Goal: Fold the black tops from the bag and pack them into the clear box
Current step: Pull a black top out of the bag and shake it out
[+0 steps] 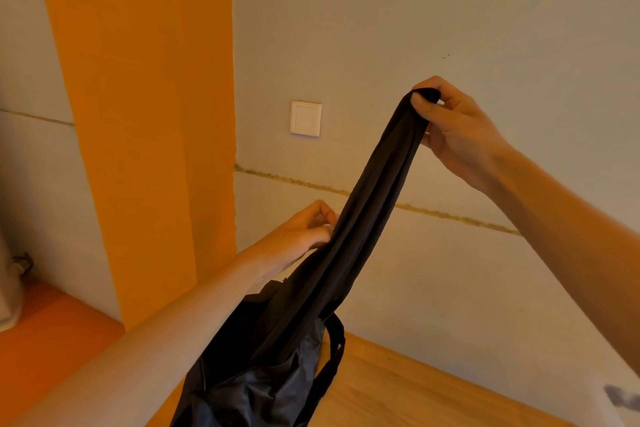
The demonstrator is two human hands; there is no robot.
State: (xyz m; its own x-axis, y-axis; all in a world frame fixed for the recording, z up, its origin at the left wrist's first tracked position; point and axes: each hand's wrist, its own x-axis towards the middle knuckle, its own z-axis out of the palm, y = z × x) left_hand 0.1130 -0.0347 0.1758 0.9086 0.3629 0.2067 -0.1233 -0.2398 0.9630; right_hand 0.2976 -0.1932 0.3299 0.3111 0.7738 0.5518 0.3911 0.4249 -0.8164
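A black top [374,191] hangs stretched in a long bunched strip from upper right down into a shiny black bag [263,385] on the wooden table. My right hand [457,135] is raised high and pinches the top's upper end. Lower and to the left, my left hand [301,232] has its fingers closed on the fabric at the strip's left edge, just above the bag's mouth; whether it holds the top or the bag's rim is unclear. The top's lower part is hidden inside the bag. The clear box is out of view.
The wooden table [398,381] runs along a pale wall with a white switch [306,118]. An orange wall stripe [145,114] stands to the left. The bag's strap [336,347] loops at its right side. A grey blurred object [623,399] shows at the lower right edge.
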